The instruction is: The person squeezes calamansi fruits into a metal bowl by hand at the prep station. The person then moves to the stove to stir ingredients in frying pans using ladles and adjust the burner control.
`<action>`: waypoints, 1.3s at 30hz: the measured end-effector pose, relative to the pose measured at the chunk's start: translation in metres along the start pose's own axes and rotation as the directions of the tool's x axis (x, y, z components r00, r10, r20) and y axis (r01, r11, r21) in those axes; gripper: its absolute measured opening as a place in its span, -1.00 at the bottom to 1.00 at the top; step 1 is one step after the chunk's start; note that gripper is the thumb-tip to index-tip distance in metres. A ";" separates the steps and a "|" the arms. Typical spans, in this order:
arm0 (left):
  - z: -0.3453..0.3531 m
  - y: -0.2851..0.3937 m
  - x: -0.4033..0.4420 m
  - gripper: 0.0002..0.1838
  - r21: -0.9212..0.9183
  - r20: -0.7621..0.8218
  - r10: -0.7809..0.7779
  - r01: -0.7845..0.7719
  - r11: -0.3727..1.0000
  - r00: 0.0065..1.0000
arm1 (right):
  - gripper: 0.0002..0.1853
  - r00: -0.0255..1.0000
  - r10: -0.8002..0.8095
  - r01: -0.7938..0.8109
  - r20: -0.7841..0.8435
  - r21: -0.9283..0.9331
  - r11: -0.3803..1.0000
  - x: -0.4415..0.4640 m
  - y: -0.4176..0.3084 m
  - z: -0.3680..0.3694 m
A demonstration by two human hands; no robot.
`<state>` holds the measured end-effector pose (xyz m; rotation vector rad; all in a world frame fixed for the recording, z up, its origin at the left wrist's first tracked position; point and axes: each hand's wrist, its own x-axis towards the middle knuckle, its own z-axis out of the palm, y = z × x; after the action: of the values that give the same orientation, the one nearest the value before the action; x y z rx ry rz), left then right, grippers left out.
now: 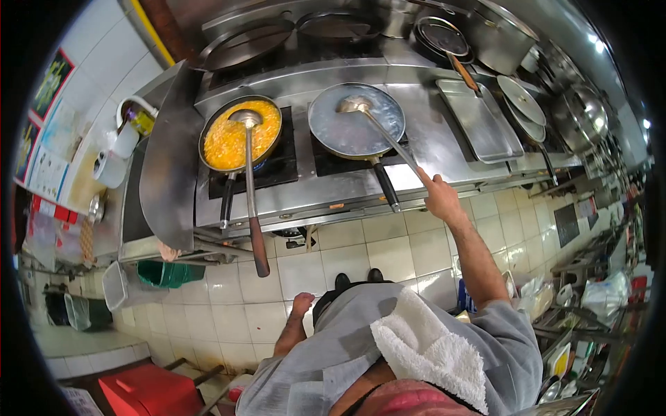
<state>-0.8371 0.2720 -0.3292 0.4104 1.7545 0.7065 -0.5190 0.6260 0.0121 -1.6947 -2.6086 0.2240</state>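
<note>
My right hand point(442, 197) is wrapped round the handle of a ladle point(388, 136). The ladle's bowl dips into cloudy, greyish liquid point(378, 114) in the right frying pan point(326, 148), which sits on a burner. To its left, another frying pan point(205, 125) holds a bubbling yellow-orange mixture point(225, 142) with small pieces in it. A second ladle point(251, 182) rests in that pan, its wooden handle sticking out over the stove's front edge. Down by my side hangs my left hand point(302, 304), fingers curled, with nothing visible in it.
A metal tray point(479, 119) and white plates point(522, 100) lie right of the pans. Dark pans point(250, 43) and a large pot point(498, 35) line the back. A metal splash guard point(168, 159) stands at left. Green bin point(166, 273) and red box point(149, 392) are on the left side.
</note>
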 end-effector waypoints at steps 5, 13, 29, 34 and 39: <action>-0.022 0.029 0.030 -0.70 0.158 0.063 0.056 -0.065 0.985 0.996 | -0.32 0.996 0.074 -0.082 0.041 0.233 0.969 0.001 -0.004 0.009; -0.021 0.078 0.049 -0.71 0.130 0.008 0.154 -0.153 0.980 0.988 | -0.30 0.950 0.107 -0.304 0.294 0.788 0.536 -0.005 -0.026 -0.009; 0.016 -0.004 0.017 -0.76 0.315 0.137 0.132 -0.169 0.934 0.982 | -0.25 1.000 -0.015 0.024 -0.022 0.534 0.845 -0.003 -0.016 0.013; 0.031 0.013 0.020 -0.70 0.250 0.033 0.179 -0.181 0.951 0.983 | -0.21 1.000 0.004 -0.006 0.026 0.088 0.996 -0.005 -0.015 0.016; 0.057 0.052 0.010 -0.64 0.237 -0.014 0.167 -0.159 0.958 0.986 | -0.28 0.979 -0.110 0.112 -0.171 -0.001 0.994 -0.001 -0.003 0.025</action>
<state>-0.7898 0.3319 -0.3128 0.7157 1.8579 0.6248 -0.5237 0.6214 -0.0123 -1.4871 -2.5613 0.0829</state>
